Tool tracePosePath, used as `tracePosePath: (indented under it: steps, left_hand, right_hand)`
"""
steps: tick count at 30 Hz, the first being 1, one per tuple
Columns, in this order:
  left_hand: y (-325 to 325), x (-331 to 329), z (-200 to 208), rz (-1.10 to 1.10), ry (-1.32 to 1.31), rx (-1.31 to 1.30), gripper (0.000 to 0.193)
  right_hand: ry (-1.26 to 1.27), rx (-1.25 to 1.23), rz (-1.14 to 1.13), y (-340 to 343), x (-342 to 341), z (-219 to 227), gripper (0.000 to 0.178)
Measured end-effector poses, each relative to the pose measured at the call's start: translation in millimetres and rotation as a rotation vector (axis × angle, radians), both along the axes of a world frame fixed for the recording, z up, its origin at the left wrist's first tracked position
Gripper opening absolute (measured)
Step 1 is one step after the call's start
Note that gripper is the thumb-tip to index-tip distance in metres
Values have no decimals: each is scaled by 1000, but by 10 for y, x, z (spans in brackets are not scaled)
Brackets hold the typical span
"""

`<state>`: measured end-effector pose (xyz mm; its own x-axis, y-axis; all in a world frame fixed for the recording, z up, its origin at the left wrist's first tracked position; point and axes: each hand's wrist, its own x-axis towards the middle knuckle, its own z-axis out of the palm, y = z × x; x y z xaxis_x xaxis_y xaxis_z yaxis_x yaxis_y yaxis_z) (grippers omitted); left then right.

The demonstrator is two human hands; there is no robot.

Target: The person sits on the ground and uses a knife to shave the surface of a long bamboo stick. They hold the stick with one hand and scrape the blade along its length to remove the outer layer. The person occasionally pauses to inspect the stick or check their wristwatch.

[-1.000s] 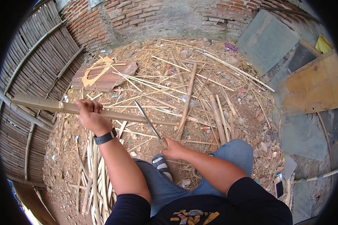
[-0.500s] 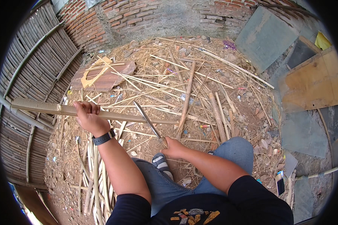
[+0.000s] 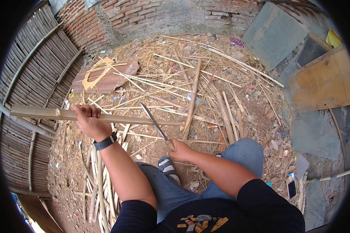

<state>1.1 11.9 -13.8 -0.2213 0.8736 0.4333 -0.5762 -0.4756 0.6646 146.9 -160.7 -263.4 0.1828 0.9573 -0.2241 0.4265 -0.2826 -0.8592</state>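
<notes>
A long split bamboo piece [image 3: 144,119] reaches from the left across the view, its narrow far end near a round stick on the ground. My left hand [image 3: 91,121] is closed around it, nearer its wide end. In my right hand [image 3: 180,150] is the wooden handle of a long knife [image 3: 154,122]. The blade points up and to the left, crossing the bamboo in view to the right of my left hand. I cannot tell whether blade and bamboo touch.
Bamboo strips [image 3: 99,186] are heaped beside my left arm. More strips and round sticks [image 3: 193,99] litter the straw-covered ground ahead. A brown board [image 3: 105,81] lies at far left. Flat sheets [image 3: 276,37] lean at right, with a phone [image 3: 291,186] near them. My sandalled foot [image 3: 167,167] is below the knife.
The view has shifted slightly. My right hand and the knife have moved a little up and to the right; both hands keep their grips.
</notes>
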Motion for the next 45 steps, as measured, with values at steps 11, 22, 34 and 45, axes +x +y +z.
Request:
tracePosePath:
  steps: [11, 22, 34, 45]
  left_hand:
    - [-3, -2, 5, -24, 7, 20, 36]
    - [9, -14, 5, 5, 4, 7, 32]
    - [-2, -5, 12, -2, 10, 17, 34]
    - [-9, 1, 12, -7, 23, 25, 37]
  right_hand:
    - [-23, 74, -35, -10, -10, -79, 60]
    - [-15, 12, -30, -5, 20, -14, 67]
    - [-22, 1, -15, -23, 12, 117, 61]
    - [-45, 18, -22, -16, -9, 44, 58]
